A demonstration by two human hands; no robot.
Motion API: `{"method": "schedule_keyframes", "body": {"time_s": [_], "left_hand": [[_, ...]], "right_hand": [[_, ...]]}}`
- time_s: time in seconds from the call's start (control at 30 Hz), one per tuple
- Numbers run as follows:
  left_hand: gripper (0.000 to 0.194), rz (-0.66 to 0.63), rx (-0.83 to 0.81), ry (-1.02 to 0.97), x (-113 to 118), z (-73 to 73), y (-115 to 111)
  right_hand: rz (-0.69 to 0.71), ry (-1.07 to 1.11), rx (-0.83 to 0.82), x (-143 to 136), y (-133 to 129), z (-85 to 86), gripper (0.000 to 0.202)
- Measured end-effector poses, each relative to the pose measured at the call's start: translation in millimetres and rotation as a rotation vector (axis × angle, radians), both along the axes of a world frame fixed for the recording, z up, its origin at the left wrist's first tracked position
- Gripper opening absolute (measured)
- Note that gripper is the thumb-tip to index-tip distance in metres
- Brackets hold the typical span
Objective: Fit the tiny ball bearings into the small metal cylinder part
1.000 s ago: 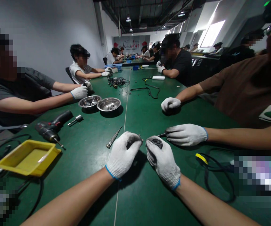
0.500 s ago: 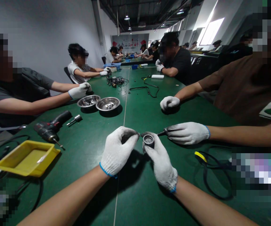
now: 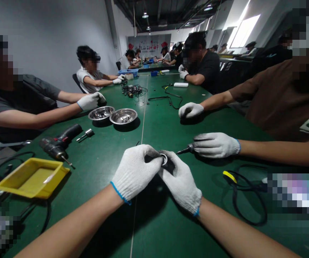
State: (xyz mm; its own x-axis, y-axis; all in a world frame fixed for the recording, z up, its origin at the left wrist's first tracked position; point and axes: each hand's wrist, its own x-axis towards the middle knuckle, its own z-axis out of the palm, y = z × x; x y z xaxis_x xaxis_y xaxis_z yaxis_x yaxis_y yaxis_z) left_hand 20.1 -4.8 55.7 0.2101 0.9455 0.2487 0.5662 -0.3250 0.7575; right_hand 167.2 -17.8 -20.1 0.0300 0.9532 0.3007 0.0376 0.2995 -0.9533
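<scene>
Both my hands wear white knit gloves with blue cuffs and meet above the middle of the green table (image 3: 111, 229). Held in my right hand (image 3: 182, 181) is a small black cylindrical housing (image 3: 164, 159) with a pale ring at its open top. My left hand (image 3: 137, 171) pinches at the mouth of that housing, thumb and forefinger together. What sits between those left fingertips is covered by the glove. Part of the housing is hidden behind my fingers. Just beyond my right hand, a co-worker's gloved hand (image 3: 215, 145) grips a dark pointed tool (image 3: 186, 149).
On the left lie a yellow bin (image 3: 32, 179), a cordless drill (image 3: 59, 143) and a socket bit (image 3: 85, 135). Two metal bowls (image 3: 123, 116) with small parts stand further off. Black cables (image 3: 134, 90) are heaped beyond them. A looped black cable (image 3: 248, 200) lies at right. Co-workers sit along both sides.
My left fingertips have moved right, from beside the housing onto its mouth. The housing has tilted and shifted slightly left. The co-worker's hand with the tool has moved up a little.
</scene>
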Motion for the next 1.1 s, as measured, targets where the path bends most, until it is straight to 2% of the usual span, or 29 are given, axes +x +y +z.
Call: {"method": "schedule_keyframes", "body": {"time_s": [0.33,0.6,0.7,0.9,1.1], "left_hand": [[0.014,0.002,-0.031,0.045,0.9,1.6,-0.2],[0.013,-0.007,-0.009,0.103,0.8,2.2,-0.9],[0.014,0.003,0.018,0.182,-0.1,3.5,-2.0],[0.015,-0.017,0.199,0.503,-2.0,7.1,-4.1],[0.013,-0.125,0.232,0.540,-7.5,10.9,-0.9]], "right_hand": [[0.022,-0.032,0.011,-0.3,-1.4,3.1,0.023],[0.000,-0.078,0.083,-0.2,-1.1,3.4,0.024],[-0.006,-0.096,0.106,0.0,-0.8,2.2,0.025],[-0.013,-0.090,0.122,-0.3,-0.7,2.1,0.023],[0.017,-0.047,0.030,0.5,-1.2,6.0,0.024]]}}
